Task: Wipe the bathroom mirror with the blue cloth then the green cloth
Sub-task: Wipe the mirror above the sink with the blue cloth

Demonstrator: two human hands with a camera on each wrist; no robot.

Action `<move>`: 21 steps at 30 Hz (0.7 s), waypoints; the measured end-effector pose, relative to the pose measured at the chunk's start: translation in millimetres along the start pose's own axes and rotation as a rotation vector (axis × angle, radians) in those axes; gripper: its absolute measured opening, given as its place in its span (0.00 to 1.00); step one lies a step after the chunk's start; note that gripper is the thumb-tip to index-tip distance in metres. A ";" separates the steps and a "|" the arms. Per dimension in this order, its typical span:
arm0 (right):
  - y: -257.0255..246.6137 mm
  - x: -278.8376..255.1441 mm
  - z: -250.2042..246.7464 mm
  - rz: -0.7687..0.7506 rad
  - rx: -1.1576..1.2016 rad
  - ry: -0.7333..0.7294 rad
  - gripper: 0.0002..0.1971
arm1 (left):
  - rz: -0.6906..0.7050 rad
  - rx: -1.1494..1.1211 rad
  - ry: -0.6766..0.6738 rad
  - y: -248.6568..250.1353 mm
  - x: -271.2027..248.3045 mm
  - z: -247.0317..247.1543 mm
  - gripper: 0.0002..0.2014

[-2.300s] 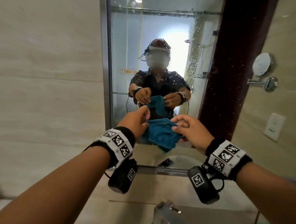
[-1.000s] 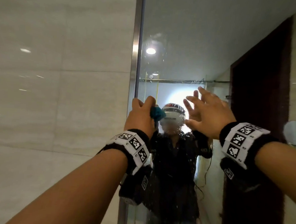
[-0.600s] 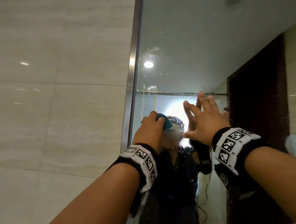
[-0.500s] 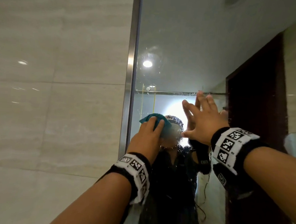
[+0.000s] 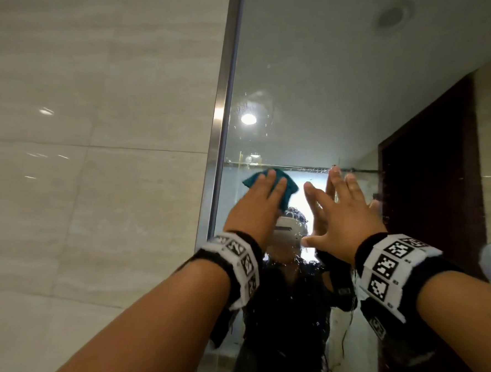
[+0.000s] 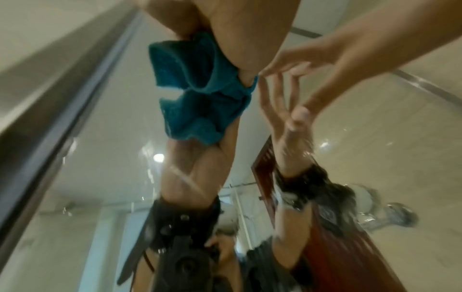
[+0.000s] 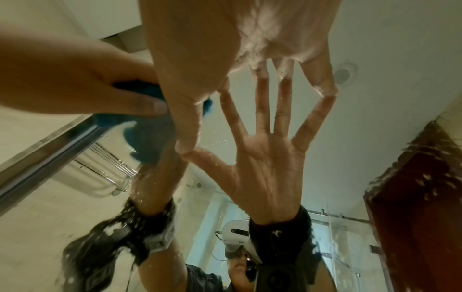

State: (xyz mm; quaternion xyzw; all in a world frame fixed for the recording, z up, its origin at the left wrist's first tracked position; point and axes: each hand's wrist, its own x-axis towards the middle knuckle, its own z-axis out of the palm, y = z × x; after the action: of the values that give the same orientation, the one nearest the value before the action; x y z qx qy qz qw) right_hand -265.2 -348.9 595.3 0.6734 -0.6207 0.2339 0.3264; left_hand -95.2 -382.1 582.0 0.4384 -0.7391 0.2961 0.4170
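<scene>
Left hand (image 5: 259, 206) has the blue cloth (image 5: 284, 185) flattened against the mirror (image 5: 330, 90) under straight fingers, bunched beneath the palm. Right hand (image 5: 344, 215) sits just beside it, fingers (image 7: 322, 83) spread, tips touching the wet glass, holding nothing.

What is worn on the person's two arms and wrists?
Both forearms are bare, without sleeves. Each wrist has a black band wrapped with white panels printed with black square codes. A small black camera hangs under the right wrist.
</scene>
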 end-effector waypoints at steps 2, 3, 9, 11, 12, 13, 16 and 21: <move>-0.6 0.1 -0.5 0.001 0.010 -0.004 0.54 | 0.070 0.035 -0.040 0.0 -11.5 11.9 0.35; -0.6 -0.2 -0.7 0.002 0.013 -0.005 0.54 | 0.089 0.068 -0.050 -4.0 -11.0 11.7 0.35; 0.4 -0.4 -1.0 -0.002 0.002 0.005 0.56 | -0.227 -0.012 0.073 -32.6 41.7 -37.4 0.31; -0.4 -0.8 -1.8 0.001 -0.004 0.009 0.56 | -0.245 -0.006 0.047 -29.1 48.7 -43.5 0.34; -0.8 -1.9 -4.4 -0.003 -0.018 0.019 0.55 | -0.215 -0.008 0.024 -24.7 47.5 -41.2 0.37; -0.9 -2.8 -8.6 -0.014 -0.045 0.041 0.53 | -0.163 0.010 -0.006 -19.5 43.1 -34.6 0.39; -1.1 4.0 -27.7 -0.046 -0.125 0.165 0.50 | 0.012 0.129 -0.051 -8.1 25.1 -12.5 0.39; -6.6 41.6 -49.0 0.029 -0.012 0.053 0.60 | 0.045 0.249 -0.039 -21.1 35.3 -26.6 0.36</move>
State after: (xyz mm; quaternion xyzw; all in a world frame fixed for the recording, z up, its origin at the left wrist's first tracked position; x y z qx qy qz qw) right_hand -249.2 -341.5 657.5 0.6559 -0.6230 0.2526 0.3433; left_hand -76.3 -384.2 627.2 0.4758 -0.7142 0.3864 0.3380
